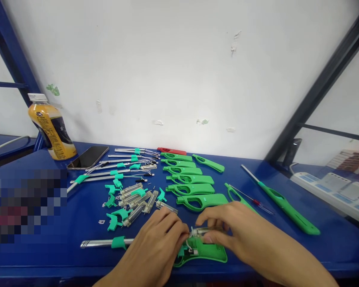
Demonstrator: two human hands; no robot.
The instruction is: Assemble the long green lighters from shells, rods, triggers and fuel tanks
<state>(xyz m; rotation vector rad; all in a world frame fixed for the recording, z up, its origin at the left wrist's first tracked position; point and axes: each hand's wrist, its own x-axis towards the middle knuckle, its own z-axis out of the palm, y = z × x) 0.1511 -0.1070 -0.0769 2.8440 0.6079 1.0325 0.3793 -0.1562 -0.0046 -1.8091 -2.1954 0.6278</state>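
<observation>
At the table's front edge my left hand (157,241) has its fingers bent over the front part of an open green lighter shell (212,252). A metal lighter tube (101,243) with a teal collar sticks out to the left from under this hand. Inside the shell sit a teal trigger and a small black part with wires, partly hidden by my fingers. Between its thumb and fingers my right hand (236,227) pinches a clear fuel tank (204,230), held just above the shell. The left fingertips are close to the tank's valve end.
Several green shell halves (194,189) and a red one (172,151) lie behind my hands. Leftward are wired metal tubes (107,174), clear tanks (134,214), teal triggers (113,222), a phone (88,157) and a bottle (52,127). At right lie a screwdriver (256,202) and an assembled lighter (290,209).
</observation>
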